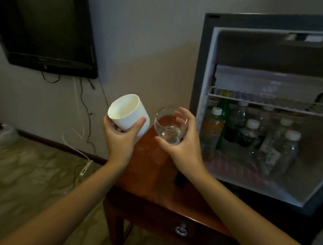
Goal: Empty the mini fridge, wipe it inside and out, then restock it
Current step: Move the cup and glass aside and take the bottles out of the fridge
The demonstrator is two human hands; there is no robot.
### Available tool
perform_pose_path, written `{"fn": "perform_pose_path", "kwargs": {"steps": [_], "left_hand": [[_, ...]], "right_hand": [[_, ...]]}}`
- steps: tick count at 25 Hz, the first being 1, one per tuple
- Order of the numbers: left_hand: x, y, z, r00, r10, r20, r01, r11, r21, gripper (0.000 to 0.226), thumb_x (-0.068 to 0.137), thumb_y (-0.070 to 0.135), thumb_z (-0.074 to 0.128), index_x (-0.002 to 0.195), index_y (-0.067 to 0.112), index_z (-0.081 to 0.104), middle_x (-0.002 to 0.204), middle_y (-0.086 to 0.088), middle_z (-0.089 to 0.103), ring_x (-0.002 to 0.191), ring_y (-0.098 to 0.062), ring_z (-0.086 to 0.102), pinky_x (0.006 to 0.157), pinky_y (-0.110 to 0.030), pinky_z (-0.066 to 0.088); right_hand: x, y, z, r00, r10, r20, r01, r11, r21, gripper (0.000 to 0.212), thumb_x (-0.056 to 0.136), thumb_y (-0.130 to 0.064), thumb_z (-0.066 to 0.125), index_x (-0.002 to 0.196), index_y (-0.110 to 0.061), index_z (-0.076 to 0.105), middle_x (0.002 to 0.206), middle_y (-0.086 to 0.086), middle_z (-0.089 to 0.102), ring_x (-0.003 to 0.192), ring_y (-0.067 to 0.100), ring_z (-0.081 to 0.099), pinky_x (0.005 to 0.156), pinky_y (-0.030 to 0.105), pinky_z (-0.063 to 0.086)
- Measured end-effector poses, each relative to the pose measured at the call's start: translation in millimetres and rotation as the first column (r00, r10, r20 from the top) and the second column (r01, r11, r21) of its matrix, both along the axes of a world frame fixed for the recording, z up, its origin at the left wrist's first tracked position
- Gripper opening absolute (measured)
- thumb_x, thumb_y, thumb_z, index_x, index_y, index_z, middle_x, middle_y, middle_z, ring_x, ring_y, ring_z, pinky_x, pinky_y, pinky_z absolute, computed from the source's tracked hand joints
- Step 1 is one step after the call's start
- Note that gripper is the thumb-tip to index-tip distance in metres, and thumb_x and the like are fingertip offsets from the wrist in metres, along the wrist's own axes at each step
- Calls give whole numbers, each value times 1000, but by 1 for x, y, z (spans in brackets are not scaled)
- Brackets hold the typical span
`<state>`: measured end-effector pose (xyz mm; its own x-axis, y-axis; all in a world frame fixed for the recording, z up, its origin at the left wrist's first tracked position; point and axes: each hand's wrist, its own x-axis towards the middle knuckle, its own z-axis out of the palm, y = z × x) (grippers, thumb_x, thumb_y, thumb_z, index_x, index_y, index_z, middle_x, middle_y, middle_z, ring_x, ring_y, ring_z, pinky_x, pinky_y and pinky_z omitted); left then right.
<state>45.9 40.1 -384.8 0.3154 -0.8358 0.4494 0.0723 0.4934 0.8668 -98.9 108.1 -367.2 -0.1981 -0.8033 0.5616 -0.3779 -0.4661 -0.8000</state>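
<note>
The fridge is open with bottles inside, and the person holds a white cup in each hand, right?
Not quite. In the head view only the left hand holds a white cup; the right hand holds a clear glass. The fridge is open, bottles inside.

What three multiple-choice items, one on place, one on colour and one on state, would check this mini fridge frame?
1. Where do the bottles stand?
A. Under the wire shelf in the mini fridge
B. On the wooden table
C. On the floor

2. What colour is the cup in the left hand?
A. Red
B. White
C. Black

3. What state is the fridge in?
A. Door shut
C. Open and emptied
B. Open, bottles inside

Answers:
1 A: the bottles sit on the fridge floor beneath the shelf.
2 B: the cup is plain white, while the right hand holds a clear glass.
3 B: the interior is exposed and bottles remain inside.
</note>
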Motion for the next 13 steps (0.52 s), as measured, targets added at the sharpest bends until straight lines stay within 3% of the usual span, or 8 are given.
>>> {"fn": "perform_pose_path", "kwargs": {"steps": [2,4,9,13], "left_hand": [[16,-36,-15,994,77,77,-83,993,80,86,65,35,84,135,24,36,131,2,46,117,-13,48,96,-38,51],[23,-68,-29,980,92,179,-116,985,127,88,63,40,84,136,20,39,130,0,47,116,-15,49,94,-37,52],[3,-138,-58,955,9,297,-69,979,194,90,62,33,87,137,14,42,126,-1,47,116,-19,49,89,-29,46],[-23,-190,-86,934,-75,348,-12,971,240,95,59,29,89,140,15,40,132,-4,46,121,-21,46,96,-32,43]], "right_hand": [[17,-37,-19,999,-51,18,49,996,80,85,68,-25,84,135,-37,32,134,-11,44,126,8,37,100,20,36],[23,-78,-35,991,-121,56,110,979,169,88,69,-24,83,137,-38,29,137,-8,40,129,14,33,107,32,35],[8,-171,-59,944,-325,52,301,918,258,90,71,-12,82,144,-22,30,145,4,31,132,23,38,102,26,37],[-8,-225,-85,903,-424,65,377,857,350,89,70,-4,80,144,-16,31,144,8,32,132,27,38,106,39,41]]}}
